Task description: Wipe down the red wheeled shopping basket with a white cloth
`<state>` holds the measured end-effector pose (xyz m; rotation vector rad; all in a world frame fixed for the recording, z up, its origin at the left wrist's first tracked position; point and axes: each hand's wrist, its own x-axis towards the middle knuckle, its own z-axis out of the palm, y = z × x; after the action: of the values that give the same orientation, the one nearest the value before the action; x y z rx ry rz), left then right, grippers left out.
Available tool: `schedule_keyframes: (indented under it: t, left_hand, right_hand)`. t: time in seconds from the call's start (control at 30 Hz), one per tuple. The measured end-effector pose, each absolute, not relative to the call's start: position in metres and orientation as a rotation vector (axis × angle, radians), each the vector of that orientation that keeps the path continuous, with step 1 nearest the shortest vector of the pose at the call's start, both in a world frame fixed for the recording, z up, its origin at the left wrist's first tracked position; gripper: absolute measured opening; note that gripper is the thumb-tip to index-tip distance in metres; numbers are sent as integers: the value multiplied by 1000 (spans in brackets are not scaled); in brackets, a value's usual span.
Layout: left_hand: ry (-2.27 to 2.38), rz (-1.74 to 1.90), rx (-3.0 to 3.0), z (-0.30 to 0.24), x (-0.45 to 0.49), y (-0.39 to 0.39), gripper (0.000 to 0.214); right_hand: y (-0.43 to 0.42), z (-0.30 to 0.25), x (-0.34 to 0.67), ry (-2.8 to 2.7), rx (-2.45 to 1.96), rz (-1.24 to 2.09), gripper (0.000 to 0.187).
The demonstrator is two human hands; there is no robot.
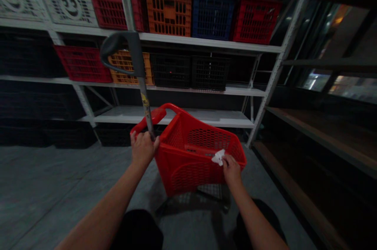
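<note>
- Metal shelving (273, 81) stands beyond both hands, bearing plastic crates (169, 12) side by side with their fronts outward, probably so that they pack closely and slide out easily.
- Grey floor (44, 187) lies below the grips, and dark shelves (321, 134) rise well to the right of the right hand.
- Between the two grips is a red shopping cart (188, 159), its near side wall toward the person and its basket opening upward.
- The left hand (143, 148) is closed over the cart's handle-end corner, likely to keep it steady.
- From beside that thumb a grey pole (142, 84) leans up and leftward; whether the fingers hold it too, I cannot tell. Its looped handle (136, 55) points left, above the grip.
- The right hand (231, 168) pinches a crumpled white wad (218, 157), paper or cloth, at the near rim toward the nose; a fingertip hold probably suits something so small and limp.
- The cart's long axis runs from the left hand toward the right hand and just past it, handle end left, nose right and angled slightly toward the person.
</note>
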<state>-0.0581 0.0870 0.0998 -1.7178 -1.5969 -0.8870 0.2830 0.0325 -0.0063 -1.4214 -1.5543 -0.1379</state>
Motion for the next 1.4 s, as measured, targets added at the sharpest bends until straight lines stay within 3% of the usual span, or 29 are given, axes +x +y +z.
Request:
schedule_keyframes:
  t: [0.27, 0.63, 1.1, 1.23, 1.4]
  left_hand:
    - [-1611, -876, -1690, 99, -57, 88, 27]
    - [-1604, -882, -1723, 98, -60, 88, 31]
    - [-1653, -760, -1791, 100, -81, 106, 33]
    - [-1724, -852, -1812, 104, -79, 110, 38]
    - [-1817, -1166, -1568, 89, -32, 84, 65]
  right_hand:
    - [36, 2, 270, -1616, -1519, -125, 16]
    - [79, 63, 103, -1834, -1295, 23, 9]
    - [4, -21, 347, -1512, -1622, -169, 24]
    - [0, -25, 339, -1425, -1615, -141, 25]
    - [11, -8, 276, -1522, -1477, -47, 21]
